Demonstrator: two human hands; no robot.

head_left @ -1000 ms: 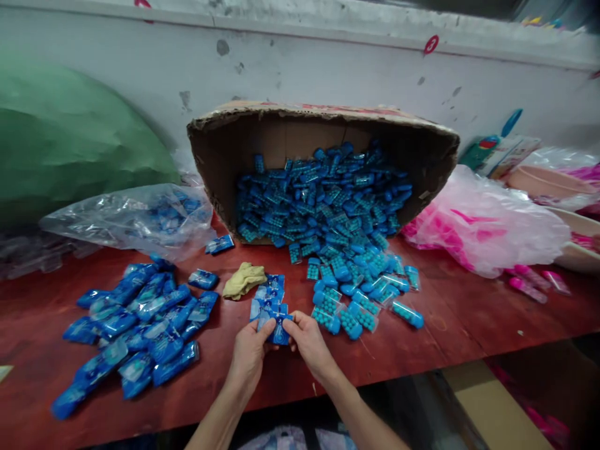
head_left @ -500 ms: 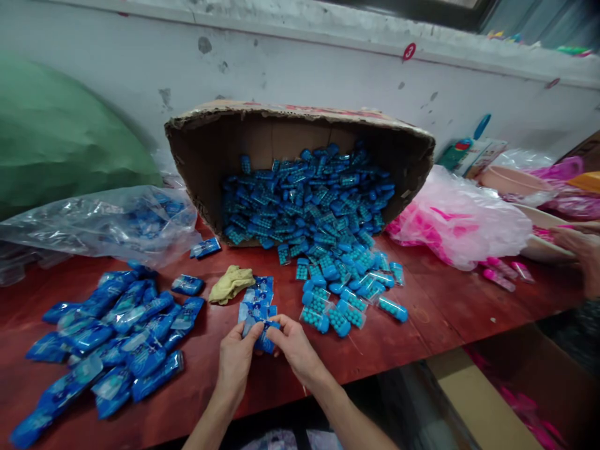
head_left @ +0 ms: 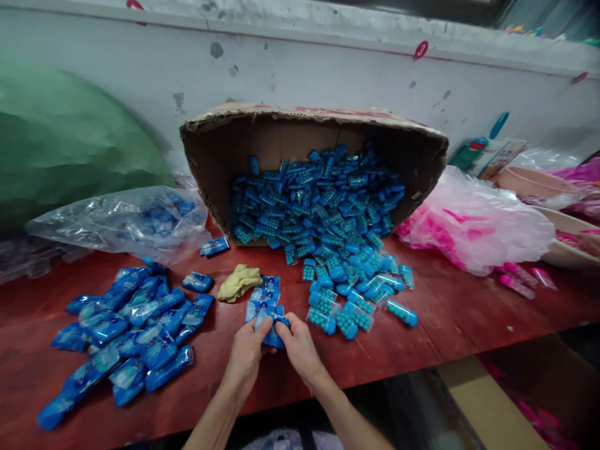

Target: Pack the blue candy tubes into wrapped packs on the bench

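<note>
A big cardboard box (head_left: 313, 134) lies tipped on its side on the red table (head_left: 459, 325), blue capsule packs (head_left: 323, 212) pouring out of its mouth; left of them sprawls a heap of sealed blue sachets (head_left: 131, 328); at the table's near edge the left hand (head_left: 247, 353) and right hand (head_left: 300, 349) meet, fingers curled and pinching one small blue packet (head_left: 274, 330) between them; it looks glossy, crinkled, bright blue with a paler patch, part-hidden by the fingertips.
</note>
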